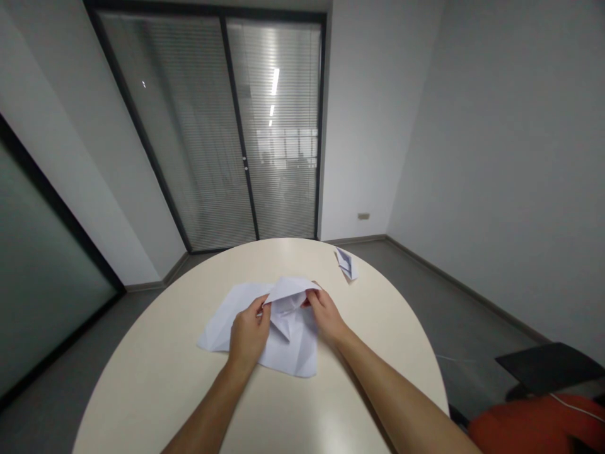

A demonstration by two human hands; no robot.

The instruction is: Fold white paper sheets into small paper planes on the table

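Two bare hands are working on thin paper, seen by an onlooker standing in the room. The creased white sheet (300,356) is lying on the round table (155,384) and is serving as landmark. The raised white paper (289,288) is arching above its far side; whether the two are joined, I am not able to tell. The left hand (247,333) is reaching over the sheet's middle, its thumb and fingers closing on the near left edge of the raised portion. The right hand (329,317) is coming in at the sheet's right side, its thumb and fingers pinching the opposite edge. A small folded paper (347,264) is resting apart, beyond the sheet and to its right.

The step in hand is, by judgement, a shaping one: both hands are supporting and spreading the raised layer. Any further move is seemingly calling for light, matched fingertip pressure, since uneven pulling is risking a stray crease or tear. The farther fingertips are partly hiding beneath the paper.
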